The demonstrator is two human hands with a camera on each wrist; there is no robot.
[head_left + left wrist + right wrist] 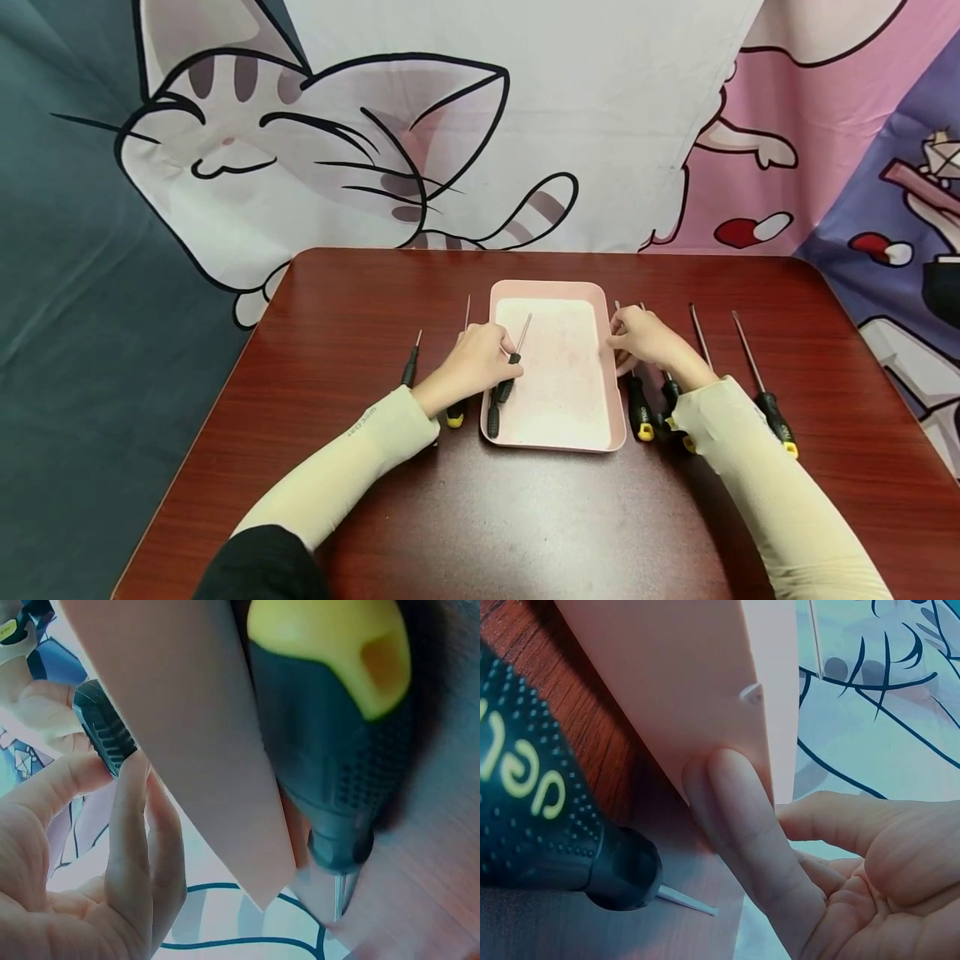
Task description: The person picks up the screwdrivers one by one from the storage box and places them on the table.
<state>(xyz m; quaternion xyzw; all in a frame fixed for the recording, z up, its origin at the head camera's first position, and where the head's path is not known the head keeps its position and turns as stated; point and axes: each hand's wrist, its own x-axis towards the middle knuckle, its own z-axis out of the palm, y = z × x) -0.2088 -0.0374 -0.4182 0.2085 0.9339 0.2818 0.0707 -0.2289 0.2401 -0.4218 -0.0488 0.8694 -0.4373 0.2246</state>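
Note:
A shallow pink tray lies on the table. Over its left side, my left hand pinches a small screwdriver by its black handle, between thumb and fingers; the thin shaft points away from me. Beneath it, a second black handle lies along the tray's left wall, its other end hidden by the hand. At the opposite wall, my right hand grips the tray's rim. In the right wrist view, fingers press the outer wall while the thumb is on the inner side.
Left of the tray lie a yellow-ended screwdriver, close against it, and a slim black one. On the right are several black-and-yellow screwdrivers, one beside the tray and one farthest out. A cartoon cloth hangs behind the table.

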